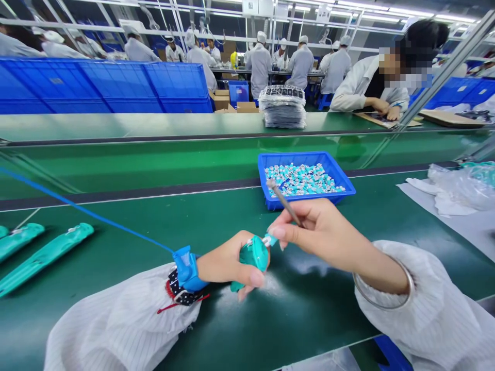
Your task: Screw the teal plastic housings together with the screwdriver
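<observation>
My left hand is closed around a teal plastic piece just above the green table, a blue wrist strap on its wrist. My right hand pinches a thin grey tool and a small teal-and-white part against the top of the teal piece. Just beyond the hands stands a blue tray filled with several small teal-and-white parts.
Two long teal pieces lie at the left. Clear plastic bags and white sheets sit at the right. A wrapped stack of dark trays and blue crates stand behind the conveyor. A seated person works opposite; several others stand farther back.
</observation>
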`<action>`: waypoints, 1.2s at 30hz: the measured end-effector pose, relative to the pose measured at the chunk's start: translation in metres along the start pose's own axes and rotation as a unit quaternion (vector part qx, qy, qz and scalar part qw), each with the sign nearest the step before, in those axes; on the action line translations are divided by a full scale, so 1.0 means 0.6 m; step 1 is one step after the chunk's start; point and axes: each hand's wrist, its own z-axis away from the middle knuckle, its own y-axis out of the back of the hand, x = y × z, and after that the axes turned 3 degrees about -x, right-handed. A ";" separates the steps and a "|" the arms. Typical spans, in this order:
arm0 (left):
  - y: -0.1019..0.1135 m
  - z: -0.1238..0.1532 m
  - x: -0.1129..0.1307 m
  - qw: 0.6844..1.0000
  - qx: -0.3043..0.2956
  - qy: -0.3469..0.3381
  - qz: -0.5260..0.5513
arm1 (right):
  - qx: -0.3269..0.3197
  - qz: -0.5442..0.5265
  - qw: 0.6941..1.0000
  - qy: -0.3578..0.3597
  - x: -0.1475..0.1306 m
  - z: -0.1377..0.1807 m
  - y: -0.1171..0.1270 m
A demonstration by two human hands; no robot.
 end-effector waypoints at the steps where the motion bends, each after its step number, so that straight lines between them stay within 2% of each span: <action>1: 0.001 0.000 -0.001 1.000 0.003 -0.004 0.001 | -0.008 -0.021 1.000 -0.014 0.000 0.004 -0.006; 7: -0.002 -0.003 0.003 0.999 0.042 -0.020 -0.013 | -0.034 -0.031 0.996 -0.078 0.001 0.001 -0.002; 12: -0.009 -0.001 0.023 0.990 0.132 0.005 -0.056 | -0.039 -0.051 0.990 -0.128 -0.002 -0.004 0.000; 15: -0.010 0.000 0.033 0.981 0.165 0.030 -0.100 | -0.032 -0.060 0.990 -0.126 -0.001 -0.007 -0.003; 19: -0.011 -0.002 0.037 0.978 0.164 0.052 -0.121 | -0.027 -0.043 0.990 -0.129 0.002 -0.009 0.000; 26: -0.008 -0.007 0.029 0.974 0.179 0.041 -0.131 | -0.030 -0.036 0.990 -0.130 0.014 -0.013 0.007; 36: -0.010 -0.003 0.029 0.953 0.234 0.020 -0.190 | -0.001 -0.008 0.995 -0.095 0.025 -0.017 0.000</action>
